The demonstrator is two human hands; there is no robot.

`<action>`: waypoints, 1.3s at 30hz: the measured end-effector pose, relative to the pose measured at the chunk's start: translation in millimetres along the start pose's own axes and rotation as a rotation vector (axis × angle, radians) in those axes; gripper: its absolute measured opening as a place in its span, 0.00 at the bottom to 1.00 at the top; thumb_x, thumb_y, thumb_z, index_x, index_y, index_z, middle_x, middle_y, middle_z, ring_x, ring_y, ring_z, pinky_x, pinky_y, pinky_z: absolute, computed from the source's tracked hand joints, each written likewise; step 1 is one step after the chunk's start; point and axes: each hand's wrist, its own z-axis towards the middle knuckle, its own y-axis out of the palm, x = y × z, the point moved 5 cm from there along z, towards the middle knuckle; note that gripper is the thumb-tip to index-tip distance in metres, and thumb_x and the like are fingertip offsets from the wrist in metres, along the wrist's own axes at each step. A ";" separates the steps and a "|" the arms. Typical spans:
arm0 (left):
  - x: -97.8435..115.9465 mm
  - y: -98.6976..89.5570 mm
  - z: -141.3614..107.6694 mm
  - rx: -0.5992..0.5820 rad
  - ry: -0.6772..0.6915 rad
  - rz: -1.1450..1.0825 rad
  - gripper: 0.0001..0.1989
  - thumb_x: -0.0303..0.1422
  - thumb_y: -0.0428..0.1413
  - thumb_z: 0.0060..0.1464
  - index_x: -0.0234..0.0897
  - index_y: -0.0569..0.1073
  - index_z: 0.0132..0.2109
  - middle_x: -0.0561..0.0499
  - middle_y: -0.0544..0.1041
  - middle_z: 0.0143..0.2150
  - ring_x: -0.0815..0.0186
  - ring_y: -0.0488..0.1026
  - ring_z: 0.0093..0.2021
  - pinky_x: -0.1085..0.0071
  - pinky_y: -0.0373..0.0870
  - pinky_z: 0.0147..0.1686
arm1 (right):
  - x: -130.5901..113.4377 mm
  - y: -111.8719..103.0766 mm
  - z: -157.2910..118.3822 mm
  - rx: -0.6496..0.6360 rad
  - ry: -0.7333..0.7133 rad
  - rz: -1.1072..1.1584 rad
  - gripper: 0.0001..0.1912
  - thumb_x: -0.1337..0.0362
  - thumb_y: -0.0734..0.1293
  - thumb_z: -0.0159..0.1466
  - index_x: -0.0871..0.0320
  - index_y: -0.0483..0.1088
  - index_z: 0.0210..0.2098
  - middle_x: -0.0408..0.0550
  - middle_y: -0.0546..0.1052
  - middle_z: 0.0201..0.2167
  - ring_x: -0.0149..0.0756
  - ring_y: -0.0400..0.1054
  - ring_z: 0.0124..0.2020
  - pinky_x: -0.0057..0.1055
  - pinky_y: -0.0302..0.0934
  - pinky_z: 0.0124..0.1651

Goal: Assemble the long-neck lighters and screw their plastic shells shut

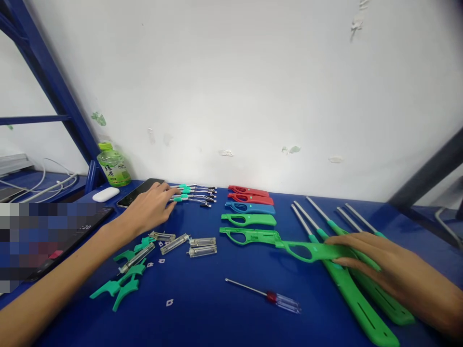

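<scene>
Fingers (346, 239) of your right hand (390, 260) pinch the green handle piece (315, 251) near its wide end, at the right of the tabletop (202, 313). Its long axis runs roughly left to right, looped end pointing left and meeting the end of another green shell (253, 236). Your left hand (152, 209) is at the slim metal rods (186, 191); you cannot tell whether its fingers grip one. Under your right hand lie green lighters with long tubes (361, 301), crowding that side. Nearer you are a screwdriver (284, 302), clear cartridges (202, 251) and teal triggers (126, 291). Red handle shells (249, 198) and a blue one (253, 208) lie farther back. You face a scuffed white wall (231, 96), a green-capped bottle (115, 166) standing at left.
</scene>
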 end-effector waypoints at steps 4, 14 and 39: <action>-8.4 8.6 2.5 -0.033 -0.001 -0.013 0.19 0.42 0.61 0.69 0.38 0.74 0.62 0.43 0.76 0.61 0.56 0.78 0.56 0.52 0.79 0.55 | 5.2 4.9 -2.2 -0.087 -0.051 0.039 0.11 0.54 0.66 0.76 0.44 0.79 0.54 0.44 0.86 0.46 0.39 0.85 0.44 0.28 0.78 0.45; -31.1 29.4 9.2 -0.126 0.032 -0.111 0.20 0.42 0.61 0.69 0.37 0.74 0.61 0.43 0.77 0.60 0.56 0.78 0.55 0.52 0.79 0.54 | -44.6 29.6 62.3 -0.264 -0.091 0.071 0.18 0.54 0.57 0.81 0.49 0.74 0.59 0.47 0.82 0.55 0.41 0.78 0.56 0.46 0.75 0.58; 11.4 -61.9 -55.2 0.225 0.143 -0.258 0.15 0.43 0.48 0.76 0.41 0.74 0.55 0.47 0.80 0.49 0.60 0.79 0.45 0.62 0.77 0.43 | -88.8 1.9 47.9 -0.120 -0.038 0.073 0.20 0.48 0.63 0.77 0.46 0.71 0.63 0.46 0.82 0.56 0.40 0.81 0.53 0.37 0.79 0.53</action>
